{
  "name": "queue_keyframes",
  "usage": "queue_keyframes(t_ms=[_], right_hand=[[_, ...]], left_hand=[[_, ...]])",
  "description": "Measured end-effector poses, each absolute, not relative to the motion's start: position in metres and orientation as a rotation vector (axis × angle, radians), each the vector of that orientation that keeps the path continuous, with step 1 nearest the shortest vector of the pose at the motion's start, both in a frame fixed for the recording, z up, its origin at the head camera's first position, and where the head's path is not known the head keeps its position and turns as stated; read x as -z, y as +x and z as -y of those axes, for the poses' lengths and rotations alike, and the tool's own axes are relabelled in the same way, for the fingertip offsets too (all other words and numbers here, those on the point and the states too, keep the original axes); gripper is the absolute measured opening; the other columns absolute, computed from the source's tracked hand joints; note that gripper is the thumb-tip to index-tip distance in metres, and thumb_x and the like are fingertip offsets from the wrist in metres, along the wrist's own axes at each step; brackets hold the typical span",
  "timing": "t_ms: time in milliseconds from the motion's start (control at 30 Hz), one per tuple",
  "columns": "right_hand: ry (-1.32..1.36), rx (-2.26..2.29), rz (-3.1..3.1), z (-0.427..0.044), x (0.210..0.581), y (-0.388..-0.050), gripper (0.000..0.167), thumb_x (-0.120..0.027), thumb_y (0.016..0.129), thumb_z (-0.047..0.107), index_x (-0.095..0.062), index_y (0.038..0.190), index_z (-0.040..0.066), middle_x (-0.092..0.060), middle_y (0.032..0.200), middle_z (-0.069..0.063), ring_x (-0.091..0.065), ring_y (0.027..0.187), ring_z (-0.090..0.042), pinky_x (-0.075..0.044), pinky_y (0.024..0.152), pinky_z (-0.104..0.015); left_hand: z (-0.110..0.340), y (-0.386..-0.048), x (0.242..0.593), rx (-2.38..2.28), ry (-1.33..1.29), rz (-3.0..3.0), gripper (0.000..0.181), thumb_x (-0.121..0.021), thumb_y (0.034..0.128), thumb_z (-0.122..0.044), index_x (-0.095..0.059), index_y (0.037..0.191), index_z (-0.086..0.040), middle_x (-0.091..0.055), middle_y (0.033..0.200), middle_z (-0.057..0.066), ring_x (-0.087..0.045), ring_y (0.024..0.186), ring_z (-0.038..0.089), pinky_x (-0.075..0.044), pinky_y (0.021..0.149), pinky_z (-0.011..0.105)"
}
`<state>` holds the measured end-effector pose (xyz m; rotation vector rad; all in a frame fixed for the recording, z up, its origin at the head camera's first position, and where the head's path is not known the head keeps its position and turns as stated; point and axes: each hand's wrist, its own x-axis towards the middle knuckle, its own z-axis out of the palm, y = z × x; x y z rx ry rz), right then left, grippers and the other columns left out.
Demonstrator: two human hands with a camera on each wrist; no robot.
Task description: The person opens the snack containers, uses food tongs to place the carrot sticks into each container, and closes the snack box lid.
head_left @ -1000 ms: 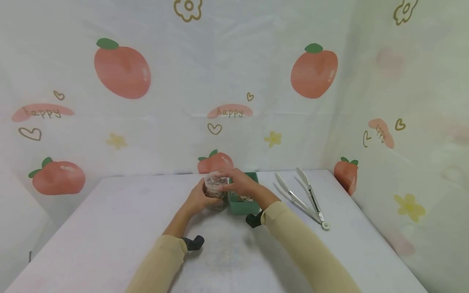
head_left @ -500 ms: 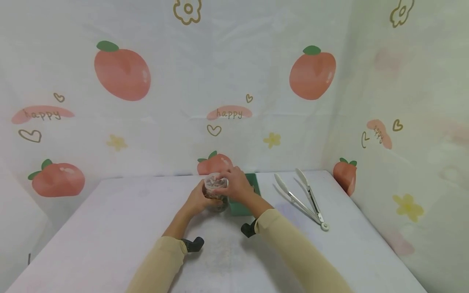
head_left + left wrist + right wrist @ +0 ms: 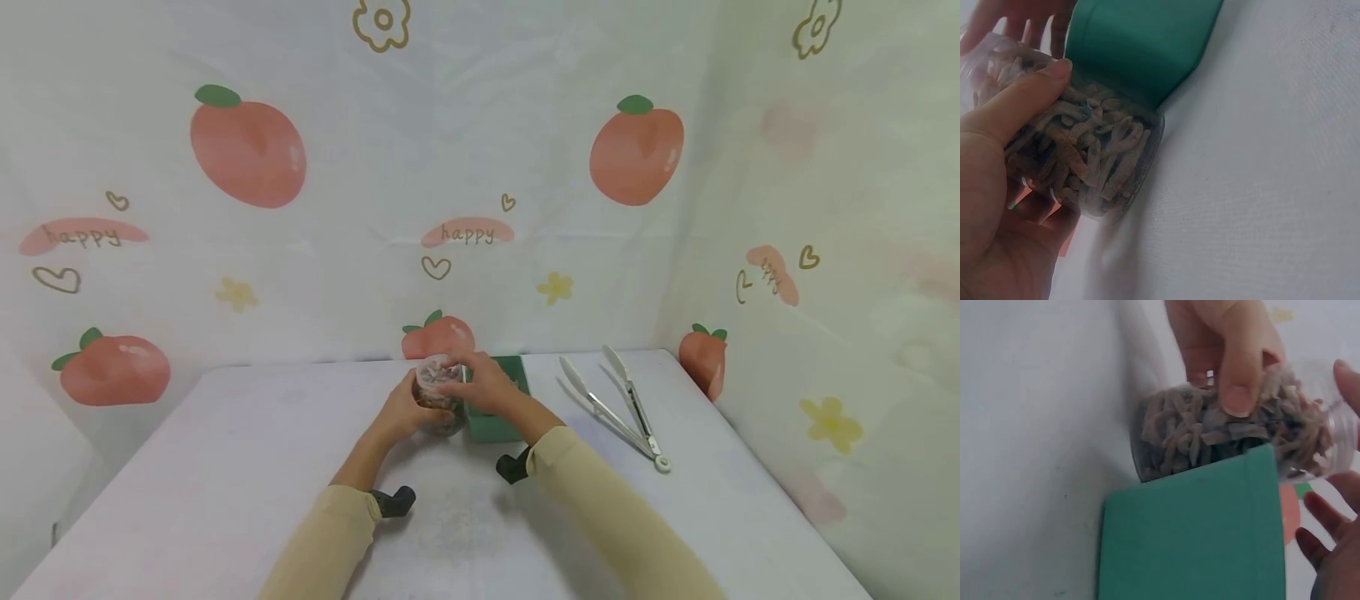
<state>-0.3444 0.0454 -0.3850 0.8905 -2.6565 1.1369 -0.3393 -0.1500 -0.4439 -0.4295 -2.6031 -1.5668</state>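
Note:
A clear plastic jar [image 3: 448,423] full of brownish, dried twisted strips stands on the white table. My left hand [image 3: 400,408] grips its side; in the left wrist view the thumb [image 3: 1029,94] lies across the wall. My right hand [image 3: 487,385] spans the jar's top, thumb and index finger at opposite sides of the translucent rim; whether a lid sits there I cannot tell. In the right wrist view, the other fingers of that hand [image 3: 1341,550] hang apart from the jar. A green box [image 3: 495,430] stands right beside the jar, partly behind my right hand and forearm.
Metal tongs [image 3: 628,417] with pale tips lie spread on the right of the table [image 3: 225,467]. A fruit-printed white curtain [image 3: 360,167] hangs behind it and along the right side. Black wrist mounts [image 3: 394,502] stick out below both hands.
My right hand has shifted slightly over the jar's rim, its fingers turning and now covering more of the green box's inside. The left hand keeps its grip and the jar stays in place.

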Motion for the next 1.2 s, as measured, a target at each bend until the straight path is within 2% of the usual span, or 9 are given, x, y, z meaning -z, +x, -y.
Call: queue_keyframes(t_ms=[133, 300, 400, 567, 800, 867, 1000, 1067, 1200], right_hand=[[0.953, -1.203, 2.731, -0.052, 0.382, -0.345, 0.044, -0.069, 0.092, 0.029, -0.061, 0.134, 0.017, -0.049, 0.144, -0.002, -0.047, 0.129, -0.023, -0.042, 0.100, -0.043], [0.984, -1.241, 2.773, -0.056, 0.379, -0.345, 0.048, -0.068, 0.092, 0.026, -0.057, 0.138, 0.017, -0.045, 0.148, -0.004, -0.039, 0.136, -0.025, -0.039, 0.104, -0.046], [1.011, -1.234, 2.736, -0.057, 0.381, -0.346, 0.047, -0.069, 0.091, 0.025, -0.059, 0.136, 0.014, -0.047, 0.146, -0.006, -0.040, 0.135, -0.025, -0.040, 0.103, -0.044], [1.004, -1.173, 2.650, -0.053, 0.382, -0.348, 0.045, -0.074, 0.087, 0.024, -0.065, 0.128, 0.010, -0.057, 0.136, -0.008, -0.048, 0.129, -0.024, -0.044, 0.100, -0.040], [0.886, -1.017, 2.583, -0.044, 0.382, -0.343, 0.036, -0.082, 0.078, 0.030, -0.073, 0.109, 0.013, -0.066, 0.117, -0.003, -0.052, 0.114, -0.026, -0.048, 0.090, -0.039], [0.870, -1.019, 2.564, -0.042, 0.383, -0.341, 0.032, -0.082, 0.078, 0.031, -0.072, 0.101, 0.012, -0.066, 0.113, -0.004, -0.051, 0.111, -0.025, -0.047, 0.089, -0.040], [0.826, -1.081, 2.578, -0.037, 0.384, -0.339, 0.029, -0.082, 0.079, 0.031, -0.064, 0.092, 0.012, -0.060, 0.120, -0.004, -0.048, 0.115, -0.024, -0.046, 0.089, -0.040], [0.793, -1.093, 2.602, -0.035, 0.384, -0.339, 0.030, -0.082, 0.079, 0.032, -0.062, 0.090, 0.013, -0.060, 0.118, -0.004, -0.048, 0.113, -0.023, -0.047, 0.086, -0.040], [0.701, -0.978, 2.637, -0.028, 0.384, -0.341, 0.034, -0.083, 0.076, 0.041, -0.063, 0.088, 0.016, -0.063, 0.100, 0.002, -0.049, 0.098, -0.019, -0.047, 0.076, -0.035]], left_hand=[[0.151, -0.339, 0.443, 1.571, -0.439, 2.592, 0.084, -0.089, 0.0682, -0.024, -0.042, 0.135, -0.006, -0.056, 0.124, 0.013, -0.053, 0.112, 0.029, -0.042, 0.095, 0.047], [0.150, -0.338, 0.443, 1.592, -0.438, 2.604, 0.084, -0.089, 0.0684, -0.023, -0.042, 0.136, -0.006, -0.055, 0.126, 0.013, -0.052, 0.115, 0.029, -0.042, 0.097, 0.048], [0.149, -0.337, 0.443, 1.609, -0.411, 2.619, 0.085, -0.090, 0.0685, -0.024, -0.041, 0.136, -0.008, -0.055, 0.127, 0.011, -0.052, 0.116, 0.028, -0.042, 0.097, 0.047], [0.149, -0.337, 0.441, 1.648, -0.401, 2.607, 0.084, -0.090, 0.0687, -0.023, -0.042, 0.136, -0.009, -0.055, 0.126, 0.010, -0.052, 0.115, 0.027, -0.042, 0.096, 0.046], [0.149, -0.335, 0.440, 1.666, -0.407, 2.601, 0.081, -0.089, 0.0695, -0.021, -0.043, 0.135, -0.009, -0.055, 0.126, 0.010, -0.052, 0.115, 0.027, -0.042, 0.097, 0.047], [0.149, -0.335, 0.440, 1.680, -0.418, 2.593, 0.079, -0.089, 0.0699, -0.021, -0.043, 0.134, -0.009, -0.055, 0.126, 0.010, -0.052, 0.115, 0.027, -0.042, 0.097, 0.046], [0.148, -0.335, 0.441, 1.689, -0.419, 2.584, 0.078, -0.089, 0.0696, -0.020, -0.044, 0.133, -0.010, -0.056, 0.126, 0.009, -0.053, 0.115, 0.025, -0.043, 0.097, 0.046], [0.148, -0.335, 0.440, 1.679, -0.416, 2.587, 0.078, -0.089, 0.0697, -0.020, -0.045, 0.132, -0.010, -0.056, 0.126, 0.009, -0.053, 0.115, 0.025, -0.043, 0.097, 0.046], [0.148, -0.335, 0.440, 1.688, -0.418, 2.582, 0.077, -0.089, 0.0699, -0.021, -0.045, 0.132, -0.011, -0.056, 0.127, 0.008, -0.053, 0.116, 0.025, -0.042, 0.098, 0.046]])
